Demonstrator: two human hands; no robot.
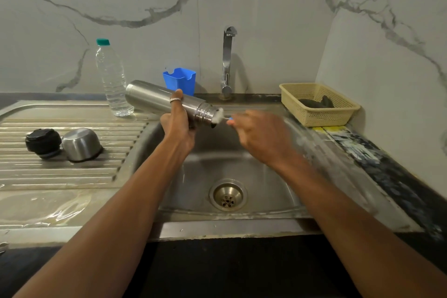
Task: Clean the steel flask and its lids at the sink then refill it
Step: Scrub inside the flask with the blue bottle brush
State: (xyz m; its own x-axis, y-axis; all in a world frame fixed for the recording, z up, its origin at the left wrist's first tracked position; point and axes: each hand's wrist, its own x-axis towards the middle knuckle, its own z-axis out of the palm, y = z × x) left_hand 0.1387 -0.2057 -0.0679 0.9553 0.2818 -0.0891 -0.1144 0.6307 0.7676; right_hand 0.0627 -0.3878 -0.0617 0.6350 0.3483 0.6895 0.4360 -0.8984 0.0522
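Clearly mid-scrub: left hand [177,125] fingers clamped round the steel flask [167,103], right hand [262,136] fingers pinching a bottle brush [221,117] at its mouth; rinsing likely comes next.

My left hand [177,125] is raised at the end of a bare forearm that reaches in from the lower left, its fingers wrapped round something, with a silver ring on the one finger that shows on top. My right hand [262,136] comes in from the lower right on an equally bare forearm, fingers curled and pinched together toward the left one. It is blurred, so I cannot make out its fingertips clearly.
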